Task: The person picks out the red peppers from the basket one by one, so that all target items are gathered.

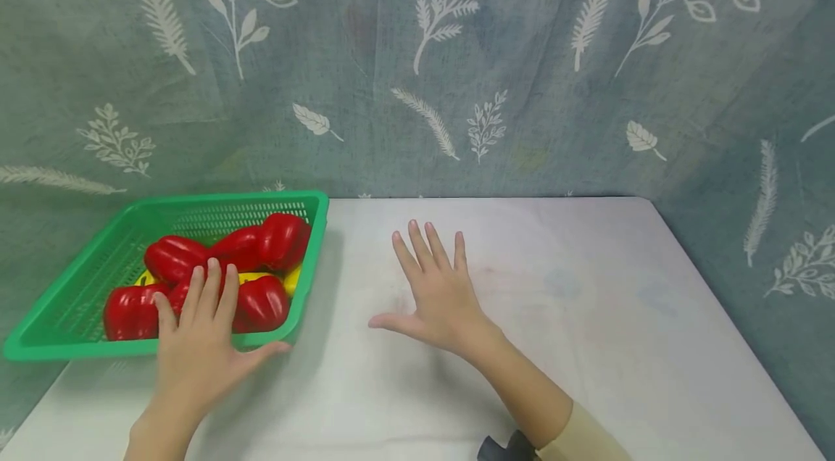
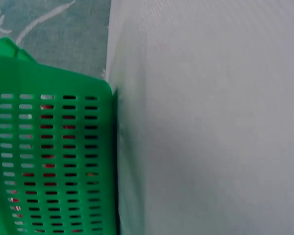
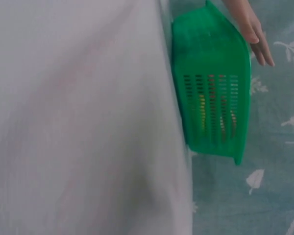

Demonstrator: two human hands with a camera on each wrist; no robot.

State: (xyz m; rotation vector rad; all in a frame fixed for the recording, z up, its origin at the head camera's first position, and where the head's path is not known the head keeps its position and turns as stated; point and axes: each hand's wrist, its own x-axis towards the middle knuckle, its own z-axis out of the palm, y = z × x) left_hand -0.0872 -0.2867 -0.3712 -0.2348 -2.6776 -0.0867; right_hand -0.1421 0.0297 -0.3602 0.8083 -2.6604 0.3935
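My left hand (image 1: pixel 201 352) is spread with straight fingers above the near rim of a green plastic basket (image 1: pixel 321 243), holding nothing. Several shiny red bell peppers (image 1: pixel 283 240) lie heaped in the basket, and yellow pieces (image 1: pixel 293 280) show beneath them. Part of the heap is hidden behind my left fingers. To the right, my right hand (image 1: pixel 443 298) hovers over the white tabletop, its fingers fanned out and nothing in it. In the right wrist view, the left hand (image 3: pixel 250 29) appears beside the basket rim. Slots in the basket's side (image 2: pixel 54 78) let red show through in the left wrist view.
A white cloth (image 1: pixel 587 316) covers the table, whose back edge meets a grey-green curtain (image 1: pixel 365 26) with white leaf prints. The curtain continues down the right side. A dark strap-like object (image 1: pixel 509 448) sits by my right sleeve (image 1: pixel 580 439).
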